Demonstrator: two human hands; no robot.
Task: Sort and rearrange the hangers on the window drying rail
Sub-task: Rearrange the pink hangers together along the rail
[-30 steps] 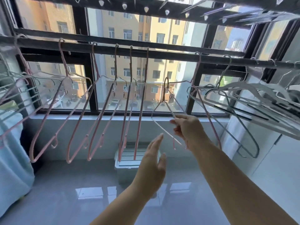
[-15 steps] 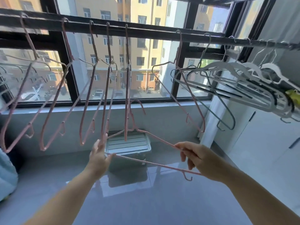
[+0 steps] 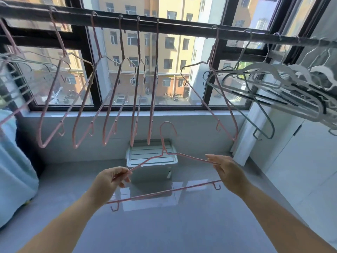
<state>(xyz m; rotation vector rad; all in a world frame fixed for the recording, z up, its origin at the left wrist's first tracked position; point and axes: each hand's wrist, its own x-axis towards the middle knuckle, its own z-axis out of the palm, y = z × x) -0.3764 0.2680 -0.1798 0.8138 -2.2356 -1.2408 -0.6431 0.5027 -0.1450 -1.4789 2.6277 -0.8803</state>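
Drying rail w/ pink hangers left & centre, grey-white hangers bunched right (count unclear); floor bears lidded box.

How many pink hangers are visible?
8: one pink hanger in left hand and right hand, five together on the rail, one further right, one cropped far left; maybe more hidden.

The thin pink wire hanger nearest is showing a smooth, faintly glossy coating over slim metal wire. The row of pink wire hangers on the long dark window rail is wearing the same smooth coat, while the rail itself is looking matt and slightly fuzzy. At the far right, the bunched white and grey plastic hangers are looking thicker and matt. The grey tiled floor is shining glossily, mirroring the pale translucent plastic storage box. At the left, a light blue cloth is looking soft.
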